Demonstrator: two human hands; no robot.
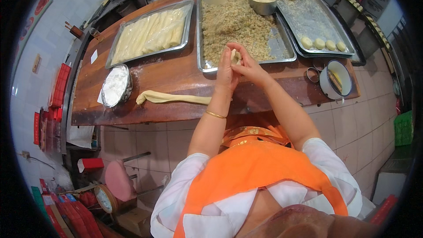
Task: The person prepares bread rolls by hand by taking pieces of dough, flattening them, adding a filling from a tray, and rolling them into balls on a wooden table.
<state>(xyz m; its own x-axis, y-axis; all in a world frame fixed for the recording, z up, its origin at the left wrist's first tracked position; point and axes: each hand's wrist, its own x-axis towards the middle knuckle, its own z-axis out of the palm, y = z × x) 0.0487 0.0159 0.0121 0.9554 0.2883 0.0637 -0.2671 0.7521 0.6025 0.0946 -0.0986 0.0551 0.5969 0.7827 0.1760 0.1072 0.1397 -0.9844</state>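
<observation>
Gently cupped: a small dough piece between two bare hands

Clearly, the pale dough piece [236, 57] sits up between the fingers, above the near edge of the tray of crumbly filling [235, 28]. The left hand [225, 71] stands almost upright against one side, and the right hand [249, 65] curls around the other with its thumb in front. Both grasp it lightly, as far as shows; the fingers hide most of its shape, so I cannot tell whether anything is inside.

It should handle as something light, soft and easily dented, perhaps a little tacky. The rim probably calls for fingertips, with a palm beneath; a hard pinch could thin or tear it.

Below the left hand, a long dough strip [176, 98] lies on the wooden table [99, 113], smooth and limp, with a blunt, thicker left end; it would likely stretch if lifted by one tip. To the left is a bowl of white powder [115, 86], fine and loosely heaped. Behind it, thick dough ropes [152, 33] lie side by side under wrinkled clear plastic in a shiny metal tray [189, 22]. The filling looks coarse, grainy and moist. At right, smooth rounded buns [319, 43] line a powder-dusted tray [304, 22].
</observation>
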